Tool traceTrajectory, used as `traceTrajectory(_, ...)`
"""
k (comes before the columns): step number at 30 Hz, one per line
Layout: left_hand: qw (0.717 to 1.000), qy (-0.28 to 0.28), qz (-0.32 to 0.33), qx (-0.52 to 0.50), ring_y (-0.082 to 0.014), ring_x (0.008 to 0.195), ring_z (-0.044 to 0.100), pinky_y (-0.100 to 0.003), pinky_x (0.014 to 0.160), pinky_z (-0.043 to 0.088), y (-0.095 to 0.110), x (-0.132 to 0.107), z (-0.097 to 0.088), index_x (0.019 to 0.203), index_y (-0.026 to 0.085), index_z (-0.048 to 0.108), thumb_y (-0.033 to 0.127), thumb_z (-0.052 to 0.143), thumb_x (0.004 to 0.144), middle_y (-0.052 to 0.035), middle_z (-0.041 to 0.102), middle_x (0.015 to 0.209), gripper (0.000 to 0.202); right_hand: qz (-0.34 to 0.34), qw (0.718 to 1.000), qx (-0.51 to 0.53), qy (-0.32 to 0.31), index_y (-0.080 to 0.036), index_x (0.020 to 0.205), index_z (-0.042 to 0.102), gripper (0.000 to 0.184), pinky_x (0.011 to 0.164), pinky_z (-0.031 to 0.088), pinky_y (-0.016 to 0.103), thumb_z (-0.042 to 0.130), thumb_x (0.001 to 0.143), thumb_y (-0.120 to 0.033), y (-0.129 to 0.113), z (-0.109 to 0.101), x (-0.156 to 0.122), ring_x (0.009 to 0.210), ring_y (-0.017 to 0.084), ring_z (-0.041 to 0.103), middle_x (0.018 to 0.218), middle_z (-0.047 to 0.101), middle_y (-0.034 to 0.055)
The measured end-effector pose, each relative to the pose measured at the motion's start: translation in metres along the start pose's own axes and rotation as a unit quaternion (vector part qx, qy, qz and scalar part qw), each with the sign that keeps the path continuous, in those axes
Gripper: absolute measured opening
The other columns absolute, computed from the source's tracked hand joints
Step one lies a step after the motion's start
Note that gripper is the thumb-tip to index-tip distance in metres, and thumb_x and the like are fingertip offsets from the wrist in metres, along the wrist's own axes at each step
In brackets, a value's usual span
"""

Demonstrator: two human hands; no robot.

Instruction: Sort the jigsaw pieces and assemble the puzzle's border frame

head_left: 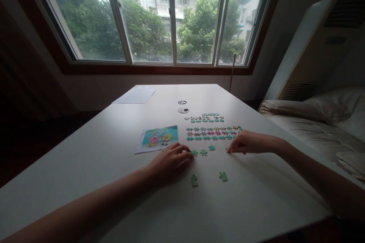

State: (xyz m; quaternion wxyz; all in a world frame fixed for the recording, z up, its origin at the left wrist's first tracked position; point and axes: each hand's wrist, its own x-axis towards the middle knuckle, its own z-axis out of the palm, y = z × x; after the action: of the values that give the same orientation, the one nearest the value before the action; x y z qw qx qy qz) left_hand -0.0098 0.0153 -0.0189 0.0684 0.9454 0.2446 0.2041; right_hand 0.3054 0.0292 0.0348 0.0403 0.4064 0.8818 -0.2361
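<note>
My left hand (170, 162) rests on the white table (85, 167) with curled fingers, its fingertips touching a green puzzle piece (194, 152). My right hand (247, 142) is pinched on a small green piece (228, 150) at the table surface. More green pieces lie between the hands (203, 152), (211, 147), and two nearer me (194, 180), (223, 176). Rows of sorted coloured pieces (212, 133) lie beyond the hands. A cartoon reference picture (159, 138) lies to the left of them.
Another small group of pieces (207, 118) lies farther back, near two round desk holes (183, 110). A sheet of paper (135, 95) is at the far left corner. A bed with pillows (319, 121) stands right of the table. A large window (159, 19) faces me.
</note>
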Motion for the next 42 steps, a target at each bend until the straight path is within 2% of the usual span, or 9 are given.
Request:
traceTrajectory(3, 1.0, -0.001, -0.001, 0.0, -0.0201, 0.09, 0.05, -0.036, 0.078, 0.044, -0.001, 0.0, 0.0, 0.105, 0.021, 0.055, 0.02, 0.042, 0.088, -0.0082, 0.056, 0.102, 0.021, -0.01, 1.0, 0.025, 0.009, -0.018, 0.098, 0.067, 0.036, 0.055, 0.041, 0.02, 0.044, 0.084, -0.042, 0.005, -0.003, 0.004, 0.056, 0.011, 0.058, 0.065, 0.065, 0.0031)
traceTrajectory(8, 1.0, -0.008, -0.002, 0.002, -0.0204, 0.091, 0.049, -0.036, 0.078, 0.044, -0.003, -0.002, -0.001, 0.105, 0.02, 0.055, 0.021, 0.041, 0.088, -0.0087, 0.056, 0.102, 0.022, -0.006, 0.997, 0.018, 0.08, -0.019, 0.102, 0.065, 0.037, 0.058, 0.041, 0.021, 0.045, 0.082, -0.042, 0.03, -0.025, 0.025, 0.064, 0.012, 0.058, 0.079, 0.067, 0.0045)
traceTrajectory(11, 1.0, -0.009, -0.006, 0.003, -0.0207, 0.091, 0.049, -0.037, 0.079, 0.044, -0.002, -0.003, -0.002, 0.105, 0.02, 0.055, 0.021, 0.041, 0.089, -0.0084, 0.056, 0.103, 0.022, 0.026, 0.995, -0.032, 0.089, -0.018, 0.097, 0.067, 0.032, 0.061, 0.041, 0.022, 0.052, 0.077, -0.038, 0.058, -0.043, 0.05, 0.066, 0.013, 0.058, 0.078, 0.067, 0.004)
traceTrajectory(14, 1.0, -0.008, -0.004, 0.002, -0.0206, 0.091, 0.049, -0.036, 0.08, 0.043, -0.001, -0.003, -0.004, 0.104, 0.02, 0.055, 0.02, 0.04, 0.089, -0.0085, 0.056, 0.103, 0.022, 0.094, 0.984, -0.06, 0.137, -0.02, 0.096, 0.068, 0.028, 0.064, 0.042, 0.022, 0.056, 0.074, -0.031, 0.087, -0.057, 0.079, 0.071, 0.014, 0.059, 0.082, 0.067, 0.0032)
traceTrajectory(20, 1.0, -0.009, -0.005, 0.01, -0.0206, 0.09, 0.049, -0.037, 0.079, 0.044, -0.004, -0.001, -0.007, 0.104, 0.019, 0.056, 0.019, 0.041, 0.087, -0.0091, 0.056, 0.101, 0.023, 0.143, 0.972, -0.07, 0.175, -0.021, 0.101, 0.066, 0.03, 0.071, 0.044, 0.024, 0.058, 0.074, -0.03, 0.12, -0.062, 0.133, 0.078, 0.016, 0.06, 0.091, 0.067, 0.0041)
traceTrajectory(25, 1.0, -0.011, -0.001, 0.008, -0.0204, 0.091, 0.049, -0.037, 0.079, 0.044, -0.007, -0.004, -0.008, 0.105, 0.02, 0.055, 0.019, 0.041, 0.087, -0.0087, 0.056, 0.102, 0.023, 0.161, 0.97, -0.075, 0.165, -0.021, 0.105, 0.065, 0.036, 0.07, 0.044, 0.023, 0.062, 0.072, -0.035, 0.119, -0.06, 0.163, 0.08, 0.017, 0.061, 0.097, 0.066, 0.0048)
traceTrajectory(30, 1.0, -0.002, 0.002, 0.006, -0.0203, 0.09, 0.049, -0.036, 0.08, 0.044, -0.008, -0.005, -0.008, 0.105, 0.02, 0.055, 0.019, 0.042, 0.087, -0.0087, 0.056, 0.101, 0.022, 0.18, 0.97, -0.083, 0.143, -0.02, 0.094, 0.069, 0.032, 0.067, 0.044, 0.023, 0.067, 0.066, -0.035, 0.113, -0.064, 0.176, 0.079, 0.018, 0.061, 0.096, 0.066, 0.0046)
traceTrajectory(36, 1.0, 0.001, 0.005, 0.008, -0.02, 0.09, 0.05, -0.036, 0.079, 0.044, -0.007, -0.006, -0.01, 0.104, 0.02, 0.055, 0.019, 0.042, 0.088, -0.0087, 0.056, 0.101, 0.021, 0.191, 0.971, -0.061, 0.129, -0.016, 0.086, 0.068, 0.03, 0.057, 0.043, 0.022, 0.071, 0.059, -0.03, 0.104, -0.07, 0.18, 0.072, 0.017, 0.06, 0.089, 0.067, 0.0071)
traceTrajectory(42, 1.0, -0.005, -0.003, 0.009, -0.0201, 0.09, 0.05, -0.036, 0.078, 0.044, -0.006, -0.007, -0.012, 0.104, 0.02, 0.055, 0.02, 0.041, 0.088, -0.0087, 0.056, 0.101, 0.022, 0.137, 0.973, -0.022, 0.182, -0.013, 0.079, 0.063, 0.024, 0.06, 0.042, 0.025, 0.067, 0.063, -0.031, 0.093, -0.069, 0.166, 0.072, 0.017, 0.058, 0.083, 0.065, 0.0082)
